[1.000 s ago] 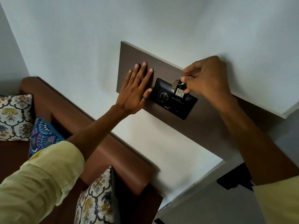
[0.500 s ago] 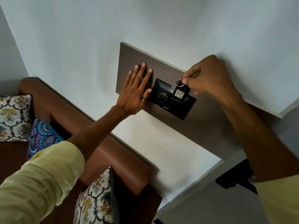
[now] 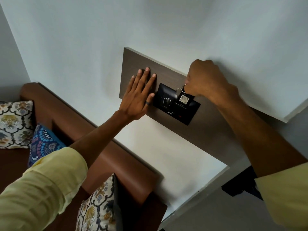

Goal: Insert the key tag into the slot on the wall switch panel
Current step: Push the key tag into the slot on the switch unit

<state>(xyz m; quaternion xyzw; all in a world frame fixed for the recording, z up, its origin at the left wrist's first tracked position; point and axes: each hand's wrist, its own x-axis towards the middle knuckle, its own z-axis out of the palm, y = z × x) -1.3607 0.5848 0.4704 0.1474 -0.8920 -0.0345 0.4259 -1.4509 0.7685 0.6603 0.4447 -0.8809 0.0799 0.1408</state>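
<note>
A black switch panel (image 3: 173, 112) is set in a dark wooden board (image 3: 133, 64) on the white wall. The key tag (image 3: 183, 98), black with a pale square face, stands in the panel's slot at the upper right, its metal ring (image 3: 183, 87) above it. My right hand (image 3: 206, 79) pinches that ring from above. My left hand (image 3: 140, 95) lies flat on the board just left of the panel, fingers spread, thumb touching the panel's left edge. A small red light (image 3: 179, 116) shows low on the panel.
A brown leather sofa back (image 3: 103, 147) runs along the wall below the board. Patterned cushions (image 3: 15, 124) lie at the left and another cushion (image 3: 98, 210) at the bottom. A wall corner and a dark object (image 3: 240, 184) are at the lower right.
The key tag has gone lower into the slot. My right hand has shifted up and now holds only the ring. My left hand has stayed flat on the board.
</note>
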